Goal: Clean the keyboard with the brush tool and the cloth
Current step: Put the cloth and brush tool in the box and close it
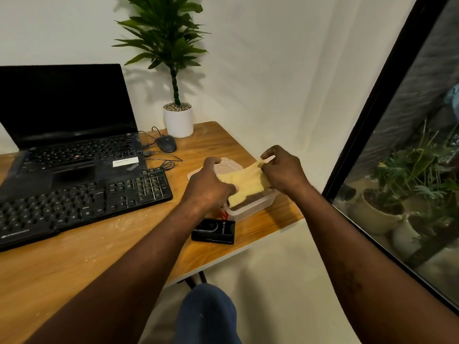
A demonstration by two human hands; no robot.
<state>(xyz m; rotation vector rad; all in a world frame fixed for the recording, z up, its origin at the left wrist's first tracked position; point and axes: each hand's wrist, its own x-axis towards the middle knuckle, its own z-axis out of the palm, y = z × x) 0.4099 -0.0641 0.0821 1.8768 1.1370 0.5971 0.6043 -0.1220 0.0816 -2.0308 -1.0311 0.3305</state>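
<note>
You're at a wooden desk (223, 145) set into a corner of plain white walls (273, 70). A pale floor (285, 281) runs below, and on your right a black-framed window (377, 95) shows potted plants (397, 194) outside.

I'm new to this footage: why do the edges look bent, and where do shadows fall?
Head view: the wide-angle lens bows the black window frame; the green potted plant casts soft shadows on the white wall; the black laptop screen shows faint glare.
</note>
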